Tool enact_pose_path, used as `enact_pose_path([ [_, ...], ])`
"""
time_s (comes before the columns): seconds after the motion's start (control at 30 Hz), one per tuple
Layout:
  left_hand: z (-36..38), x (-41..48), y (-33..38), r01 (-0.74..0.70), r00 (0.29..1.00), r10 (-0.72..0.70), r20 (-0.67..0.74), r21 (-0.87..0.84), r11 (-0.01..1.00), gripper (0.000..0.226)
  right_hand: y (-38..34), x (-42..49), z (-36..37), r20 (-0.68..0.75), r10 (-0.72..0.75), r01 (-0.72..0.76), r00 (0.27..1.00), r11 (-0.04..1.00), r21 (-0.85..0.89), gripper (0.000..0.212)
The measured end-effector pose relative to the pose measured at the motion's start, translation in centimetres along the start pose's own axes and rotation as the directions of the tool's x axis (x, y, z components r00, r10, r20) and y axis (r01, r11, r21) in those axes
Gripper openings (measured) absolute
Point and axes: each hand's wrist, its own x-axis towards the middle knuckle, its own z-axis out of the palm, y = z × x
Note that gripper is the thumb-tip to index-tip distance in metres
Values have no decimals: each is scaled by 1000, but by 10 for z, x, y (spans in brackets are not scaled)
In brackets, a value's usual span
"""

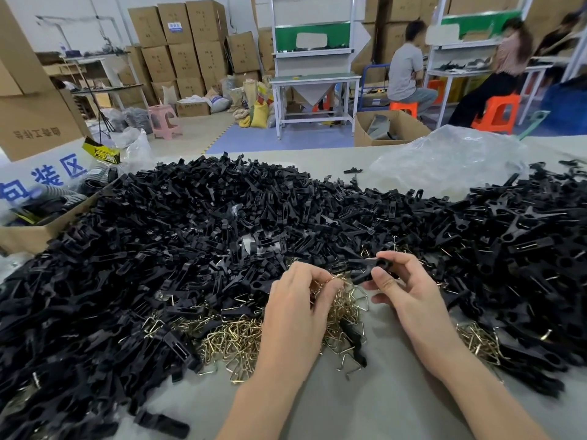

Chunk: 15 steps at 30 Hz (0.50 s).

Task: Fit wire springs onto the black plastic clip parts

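- The black clip part [370, 270] is held just above the table, pinched between the thumb and fingers of the right hand [409, 290], with its ringed end toward the fingers.
- The left hand [298, 300] has its fingertips closed on the tangle of brass-coloured wire springs [235, 339] right beside the clip.
- To do this step well, I judge one spring must be teased free of its neighbours first. The springs hook into each other, so a gentle shake should help more than a pull.
- The clip is best kept steady, with its open end facing the spring, so the wire legs can slide on squarely.
- A large heap of loose clip parts [222, 217] surrounds both hands on the grey table [365, 401]. Those to the right seem to carry wire already.
- A cardboard box [28, 238] at the left edge holds dark items and printed packets, too blurred to name.
- A clear plastic bag [451, 160] lies crumpled beyond the heap.
- A floor box [409, 122] behind it holds dark grey material.
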Motion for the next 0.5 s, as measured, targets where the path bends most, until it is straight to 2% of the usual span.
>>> enact_pose_path([
  [0.1,-1,1,4,22,998,-32,-53,-175,984,16,1,1,-2,11,14,-14,1000,1000,11,20],
  [0.23,0,1,4,42,997,-53,-60,-171,984,11,-1,1,-3,17,15,-16,1000,1000,19,21],
  [0.3,1,0,3,45,998,-49,-42,-94,995,9,-2,1,-4,21,9,-10,1000,1000,21,22],
  [0.37,0,-1,3,-53,996,58,-62,80,995,8,-2,1,-4,27,7,-7,1000,1000,27,23],
  [0.43,1,-1,2,-156,986,166,-21,232,960,12,-2,1,-5,28,15,-16,999,1000,27,22],
  [0.5,2,0,1,-213,976,214,32,323,922,18,-1,2,-6,36,29,-30,999,999,24,23],
])
